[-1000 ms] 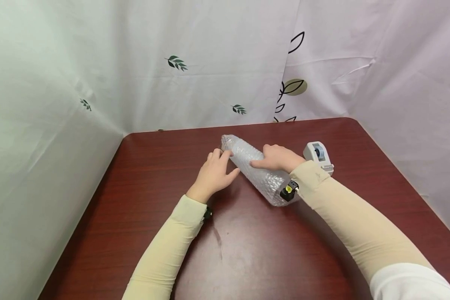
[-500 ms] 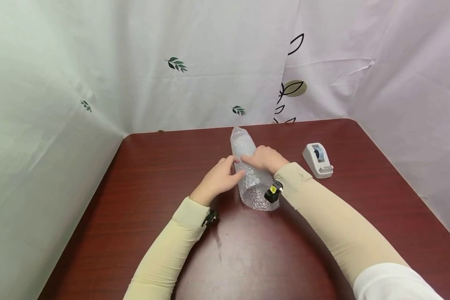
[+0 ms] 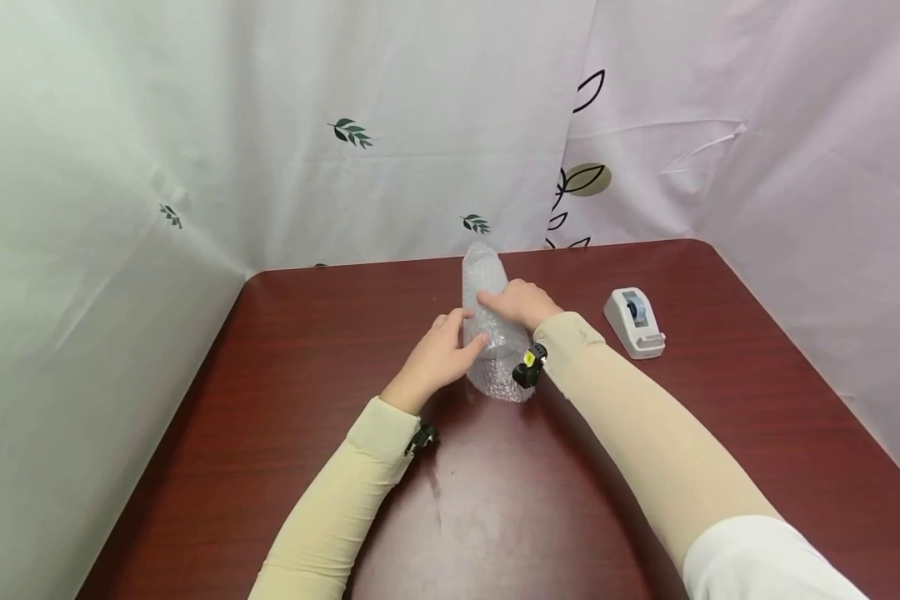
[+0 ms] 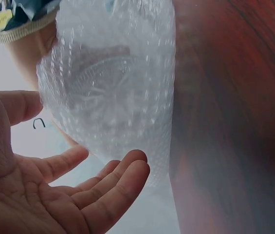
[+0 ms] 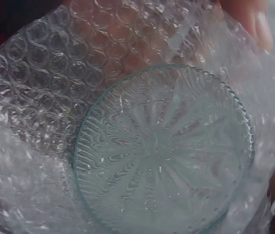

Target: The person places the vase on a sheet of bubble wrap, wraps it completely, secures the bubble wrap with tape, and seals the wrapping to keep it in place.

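Observation:
A roll of bubble wrap [image 3: 483, 271] lies on the table, its long side pointing toward the back wall and its near end gaping. Through that end shows a round clear glass piece [image 5: 161, 151] with a ribbed, star-patterned face; its full shape is hidden. My right hand [image 3: 523, 304] grips the roll from the right, thumb over the top. At the roll's left side, my left hand [image 3: 437, 354] has its thumb and fingers apart, palm clear of the plastic. In the left wrist view, its fingertips [image 4: 136, 168] are at the wrap, perhaps lightly touching.
A white tape dispenser [image 3: 635, 323] with a blue roll sits to the right of the wrap. The dark red table [image 3: 300, 350] meets white curtains [image 3: 412, 183] at the back and both sides.
The bubble wrap roll has turned from slanting rightward to pointing nearly straight back, and shifted left. My right hand moved left with it, uncovering the tape dispenser; my left hand barely moved.

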Tool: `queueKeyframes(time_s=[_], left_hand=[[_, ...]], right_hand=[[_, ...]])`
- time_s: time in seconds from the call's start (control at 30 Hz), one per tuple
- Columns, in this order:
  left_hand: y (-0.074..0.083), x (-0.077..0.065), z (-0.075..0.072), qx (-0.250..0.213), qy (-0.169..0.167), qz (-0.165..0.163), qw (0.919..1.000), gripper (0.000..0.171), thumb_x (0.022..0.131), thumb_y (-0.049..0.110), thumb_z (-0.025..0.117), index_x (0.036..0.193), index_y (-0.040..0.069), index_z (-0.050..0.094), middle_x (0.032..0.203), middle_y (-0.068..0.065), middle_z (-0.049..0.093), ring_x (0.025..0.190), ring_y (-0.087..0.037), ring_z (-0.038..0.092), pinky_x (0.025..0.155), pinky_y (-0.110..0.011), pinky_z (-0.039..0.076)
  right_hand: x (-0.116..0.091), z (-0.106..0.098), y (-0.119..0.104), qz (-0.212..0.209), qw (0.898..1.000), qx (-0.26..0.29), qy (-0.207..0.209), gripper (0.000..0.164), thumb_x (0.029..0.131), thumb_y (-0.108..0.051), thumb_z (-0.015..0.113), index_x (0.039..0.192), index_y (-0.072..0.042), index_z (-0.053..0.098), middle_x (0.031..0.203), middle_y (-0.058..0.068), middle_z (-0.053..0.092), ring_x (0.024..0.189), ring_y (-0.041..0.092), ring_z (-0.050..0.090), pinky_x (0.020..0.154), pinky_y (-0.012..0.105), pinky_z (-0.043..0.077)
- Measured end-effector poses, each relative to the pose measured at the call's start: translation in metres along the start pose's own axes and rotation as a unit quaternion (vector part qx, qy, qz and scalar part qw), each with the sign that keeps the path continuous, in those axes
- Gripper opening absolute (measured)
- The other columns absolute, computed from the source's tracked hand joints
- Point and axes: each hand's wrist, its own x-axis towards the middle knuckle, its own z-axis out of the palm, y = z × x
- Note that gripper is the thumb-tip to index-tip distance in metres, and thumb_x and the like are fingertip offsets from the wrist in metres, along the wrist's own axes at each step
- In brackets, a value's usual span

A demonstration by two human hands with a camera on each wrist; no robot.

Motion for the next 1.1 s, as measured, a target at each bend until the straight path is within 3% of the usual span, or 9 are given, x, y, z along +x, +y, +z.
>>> queueKeyframes(time_s=[0.27,0.57,0.7,0.83,0.93,1.1], left_hand=[[0.001,0.000,0.002,-0.008,0.010,-0.001,0.9999,0.058,0.099,0.042,0.057,0.147,0.011,0.045,0.123,-0.017,0.054,0.099,-0.028,0.058,0.092,-0.047,0.049],[-0.001,0.001,0.001,-0.007,0.002,0.010,0.9999,0.064,0.101,0.040,0.056,0.154,0.009,0.039,0.147,-0.020,0.045,0.121,-0.030,0.056,0.104,-0.048,0.044],[-0.003,0.001,0.000,-0.011,-0.001,0.013,0.9999,0.066,0.100,0.041,0.056,0.155,0.010,0.037,0.148,-0.019,0.044,0.117,-0.029,0.057,0.103,-0.048,0.045],[-0.004,0.001,-0.001,-0.019,-0.001,0.004,0.9998,0.066,0.100,0.043,0.056,0.155,0.012,0.037,0.144,-0.018,0.046,0.110,-0.029,0.058,0.099,-0.048,0.046],[-0.005,0.001,-0.001,-0.022,0.000,-0.006,0.9997,0.067,0.100,0.044,0.056,0.154,0.010,0.036,0.139,-0.018,0.048,0.107,-0.028,0.058,0.097,-0.048,0.047],[-0.007,0.002,-0.001,-0.020,0.005,-0.012,0.9997,0.065,0.101,0.043,0.055,0.152,0.007,0.037,0.131,-0.019,0.051,0.106,-0.028,0.057,0.095,-0.047,0.047]], right_hand=[[0.019,-0.004,0.001,0.007,1.000,0.007,-0.005,0.077,0.094,-0.063,0.048,0.130,0.005,0.060,0.124,0.023,0.064,0.099,0.033,0.066,0.082,0.045,0.056],[0.031,-0.007,0.002,0.001,1.000,0.017,-0.002,0.079,0.096,-0.062,0.046,0.133,0.006,0.058,0.127,0.024,0.063,0.105,0.034,0.065,0.088,0.046,0.054],[0.032,-0.007,0.002,-0.002,1.000,0.020,-0.001,0.080,0.096,-0.062,0.045,0.134,0.007,0.057,0.130,0.025,0.062,0.109,0.036,0.063,0.092,0.047,0.052],[0.031,-0.008,0.000,0.011,0.999,0.034,-0.030,0.088,0.095,-0.067,0.040,0.141,0.007,0.050,0.140,0.026,0.054,0.116,0.037,0.060,0.095,0.048,0.050],[0.028,-0.010,-0.001,0.023,0.996,0.060,-0.064,0.095,0.094,-0.074,0.036,0.145,0.007,0.045,0.142,0.026,0.052,0.113,0.035,0.061,0.090,0.046,0.053],[0.020,-0.011,0.001,0.028,0.990,0.107,-0.087,0.098,0.092,-0.077,0.039,0.142,0.007,0.047,0.134,0.025,0.056,0.089,0.031,0.068,0.071,0.041,0.057]])
